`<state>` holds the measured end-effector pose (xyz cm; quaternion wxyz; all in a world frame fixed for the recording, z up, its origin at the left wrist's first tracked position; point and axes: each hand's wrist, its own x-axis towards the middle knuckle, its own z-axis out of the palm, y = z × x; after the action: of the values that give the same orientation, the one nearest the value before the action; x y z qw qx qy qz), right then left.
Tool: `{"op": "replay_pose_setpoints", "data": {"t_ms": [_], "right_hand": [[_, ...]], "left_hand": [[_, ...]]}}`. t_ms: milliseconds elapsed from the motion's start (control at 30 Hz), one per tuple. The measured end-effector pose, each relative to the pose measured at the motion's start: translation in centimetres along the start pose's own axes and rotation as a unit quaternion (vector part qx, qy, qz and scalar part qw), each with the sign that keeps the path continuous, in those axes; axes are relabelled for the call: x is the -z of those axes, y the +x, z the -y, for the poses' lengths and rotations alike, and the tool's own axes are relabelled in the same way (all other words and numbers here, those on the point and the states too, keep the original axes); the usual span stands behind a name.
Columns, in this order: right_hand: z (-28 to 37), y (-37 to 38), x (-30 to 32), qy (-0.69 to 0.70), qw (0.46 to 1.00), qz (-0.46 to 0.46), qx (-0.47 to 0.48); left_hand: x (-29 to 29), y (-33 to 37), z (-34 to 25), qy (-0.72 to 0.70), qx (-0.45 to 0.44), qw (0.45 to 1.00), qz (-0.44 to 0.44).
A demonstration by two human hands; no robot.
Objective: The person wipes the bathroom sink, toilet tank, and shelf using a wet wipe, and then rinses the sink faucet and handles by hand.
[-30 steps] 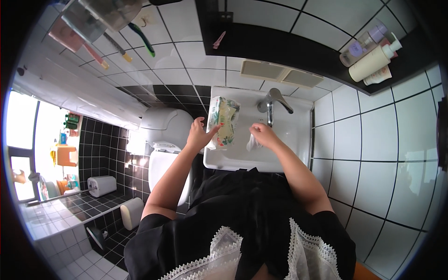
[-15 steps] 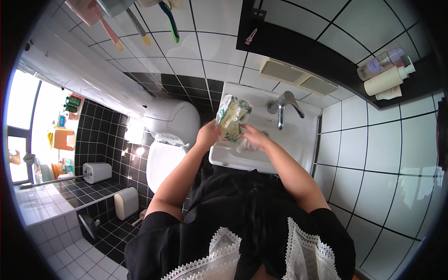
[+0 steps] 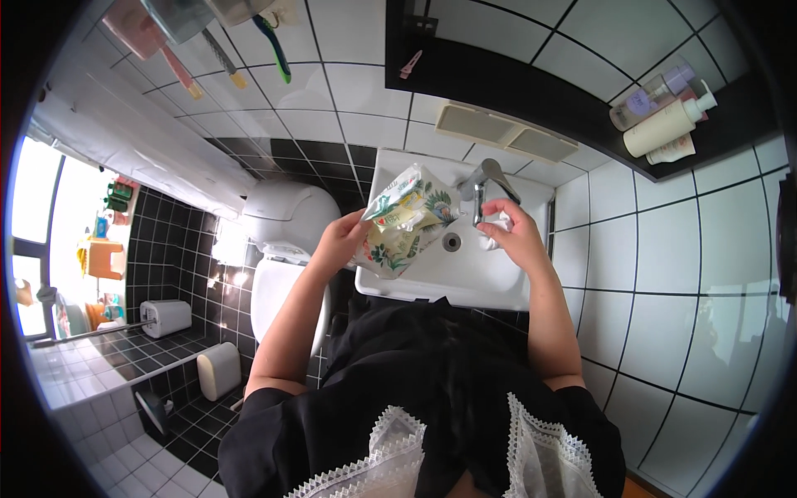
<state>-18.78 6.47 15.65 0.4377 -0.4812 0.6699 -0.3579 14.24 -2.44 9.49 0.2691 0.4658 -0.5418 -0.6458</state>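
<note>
My left hand (image 3: 339,241) is closed on the left edge of a soft plastic packet (image 3: 407,220), white and cream with printed green leaves and flowers. The packet hangs over the left part of the white sink (image 3: 415,291). On the right, my right hand (image 3: 520,236) pinches a crumpled white tissue (image 3: 491,238) above the basin. Its fingers are right by the spout of the chrome faucet (image 3: 488,174); whether they touch it I cannot tell. The drain (image 3: 451,241) shows between the packet and the tissue.
Left of the sink stands a white toilet (image 3: 290,290) with its tank (image 3: 290,212). A black shelf (image 3: 531,91) runs along the wall above the sink, bearing a pump bottle (image 3: 664,129) and other bottles. Toothbrushes (image 3: 274,50) hang at the upper left.
My right hand has moved right, away from the packet and over to the faucet, with the white tissue in it. The packet has spread wider in my left hand. The view has shifted slightly.
</note>
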Motion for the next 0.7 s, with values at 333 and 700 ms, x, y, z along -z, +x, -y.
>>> {"op": "replay_pose_setpoints", "data": {"t_ms": [333,700], "right_hand": [[0.1,-1.2,-0.8,-0.089,0.983,0.111,0.118],[4.3,-4.6,1.3,-0.042,0.966,-0.147,0.211]], "left_hand": [[-0.1,0.6,-3.9,0.042,0.061,0.988,0.133],[-2.4,-3.2,-8.1,0.076,-0.245,0.967,-0.011]]}}
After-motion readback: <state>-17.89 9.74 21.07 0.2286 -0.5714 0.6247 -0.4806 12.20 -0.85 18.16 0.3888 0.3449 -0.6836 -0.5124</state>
